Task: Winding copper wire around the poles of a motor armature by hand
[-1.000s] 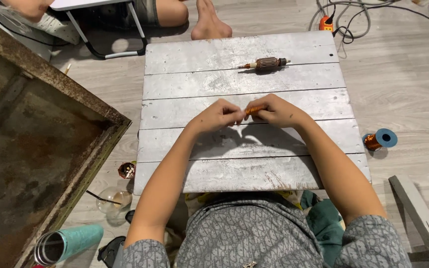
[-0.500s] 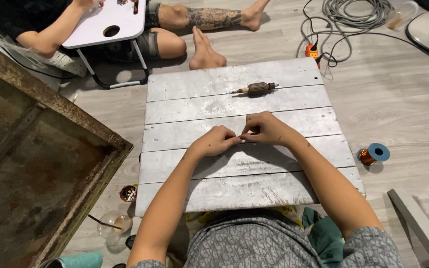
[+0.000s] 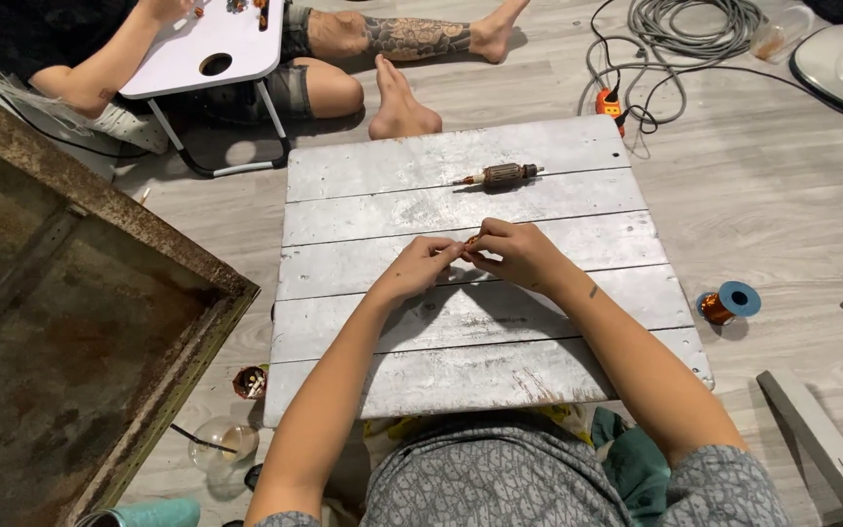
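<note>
The left hand [image 3: 420, 269] and right hand [image 3: 514, 254] meet fingertip to fingertip over the middle of the table [image 3: 461, 322], both pinching a small orange piece [image 3: 471, 240] (too small to identify). A rotor [image 3: 501, 175] lies well beyond them.

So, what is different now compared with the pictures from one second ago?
Little changed. The left hand and right hand remain together over the white plank board, pinching a small orange piece between the fingertips; the grip looks the same. The camera tilted up, so the other person's low white table and grey cable coil came into view. The motor armature and blue wire spool stayed where they were.
</note>
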